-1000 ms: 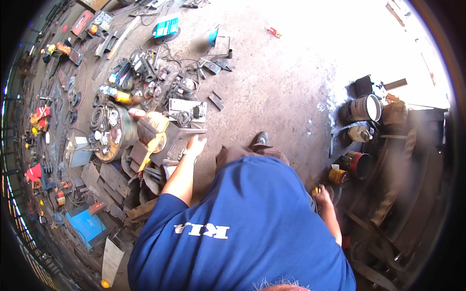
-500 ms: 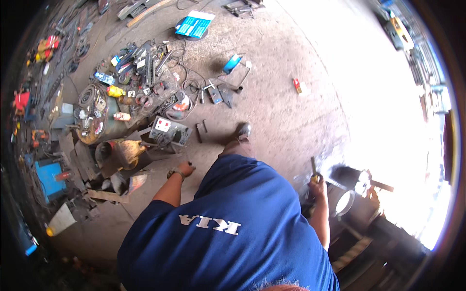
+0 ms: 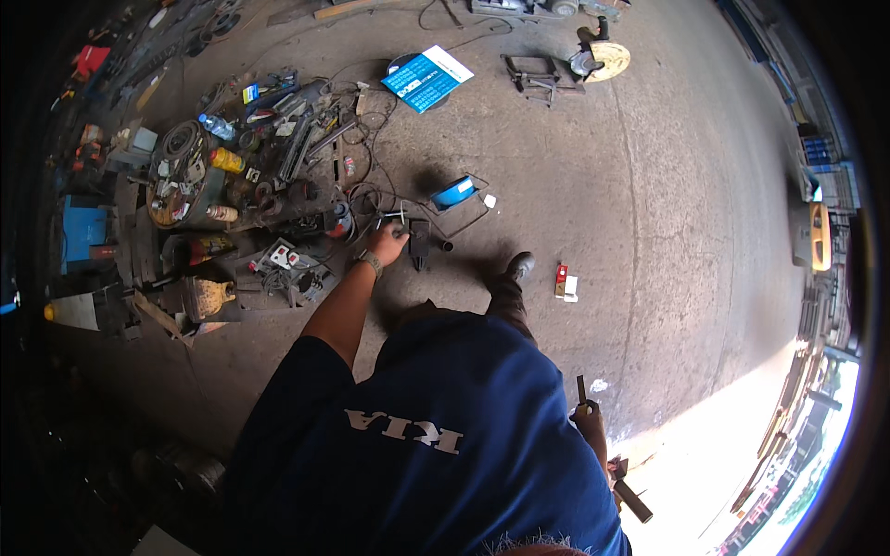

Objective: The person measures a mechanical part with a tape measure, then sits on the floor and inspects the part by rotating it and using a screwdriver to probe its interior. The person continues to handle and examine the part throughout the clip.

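My left hand [image 3: 387,243], with a watch on its wrist, reaches down to the floor at a cluster of dark metal pieces [image 3: 419,248]. Its fingers are bent around something beside a thin bright T-shaped rod [image 3: 393,217]; the fingers hide most of what they grip. Low on the right, my right hand [image 3: 589,423] is closed on what looks like a tape measure [image 3: 581,390], a narrow flat strip sticking up from the fist. Just ahead of the left hand stands a blue reel [image 3: 453,192] on a bent metal frame.
A drum top [image 3: 159,211] and heaps of tools and scrap fill the left side. Cables [image 3: 371,139] trail over the floor. A blue-and-white box [image 3: 426,79] lies ahead. Farther right is a cut-off saw [image 3: 603,57]. A small red-and-white packet [image 3: 564,282] sits right of my shoe.
My left hand has moved forward and right, down to the metal pieces. My body has leaned and stepped forward. The right hand still holds the tape measure.
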The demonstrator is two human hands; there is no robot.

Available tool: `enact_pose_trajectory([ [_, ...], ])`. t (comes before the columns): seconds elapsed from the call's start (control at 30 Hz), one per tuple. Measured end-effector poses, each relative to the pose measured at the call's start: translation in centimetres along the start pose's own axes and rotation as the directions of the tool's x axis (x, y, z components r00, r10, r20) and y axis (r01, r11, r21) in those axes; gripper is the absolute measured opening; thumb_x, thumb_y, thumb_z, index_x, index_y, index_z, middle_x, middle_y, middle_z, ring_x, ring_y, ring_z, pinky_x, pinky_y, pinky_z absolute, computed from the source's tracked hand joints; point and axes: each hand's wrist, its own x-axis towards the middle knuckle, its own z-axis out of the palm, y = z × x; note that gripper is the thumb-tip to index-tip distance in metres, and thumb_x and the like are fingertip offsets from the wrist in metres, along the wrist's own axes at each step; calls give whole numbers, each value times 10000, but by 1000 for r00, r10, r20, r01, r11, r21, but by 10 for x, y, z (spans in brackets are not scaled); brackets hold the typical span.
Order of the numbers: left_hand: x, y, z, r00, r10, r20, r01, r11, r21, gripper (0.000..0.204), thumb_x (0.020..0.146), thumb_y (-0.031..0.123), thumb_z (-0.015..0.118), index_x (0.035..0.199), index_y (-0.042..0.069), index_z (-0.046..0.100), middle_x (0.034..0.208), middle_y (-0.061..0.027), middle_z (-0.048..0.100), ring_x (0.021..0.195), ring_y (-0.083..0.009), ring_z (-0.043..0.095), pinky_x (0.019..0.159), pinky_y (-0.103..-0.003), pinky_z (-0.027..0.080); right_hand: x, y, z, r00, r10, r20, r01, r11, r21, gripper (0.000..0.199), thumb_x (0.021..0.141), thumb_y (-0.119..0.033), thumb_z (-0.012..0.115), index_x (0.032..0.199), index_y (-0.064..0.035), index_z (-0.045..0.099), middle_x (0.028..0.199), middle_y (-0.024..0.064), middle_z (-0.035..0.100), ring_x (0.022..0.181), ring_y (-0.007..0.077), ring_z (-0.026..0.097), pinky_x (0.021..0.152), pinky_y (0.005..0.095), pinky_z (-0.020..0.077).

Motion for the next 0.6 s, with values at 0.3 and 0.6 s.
enact_pose_trajectory([
  [0.3, -59, 55, 106, 824, -497, 273, 506, 862, 40, 589, 969, 419, 665, 1408, 27, 630, 1441, -247, 619, 1338, -385, 594, 1126, -465, 473, 278, -183, -257, 923, -382, 45, 382, 897, -221, 741, 696, -132, 886, 1372, -106, 585, 1030, 156, 761, 998, 306, 751, 848, 428, 610],
  [0.6, -13, 153, 173, 690, -719, 87, 606, 507, -613, 423, 993, 298, 695, 1323, 33, 695, 1258, -221, 729, 1128, -348, 700, 984, -424, 541, 300, -623, -381, 602, -757, 254, 601, 640, 478, 720, 838, 9, 722, 1511, -67, 480, 1032, 30, 596, 842, 135, 605, 721, 301, 548],
])
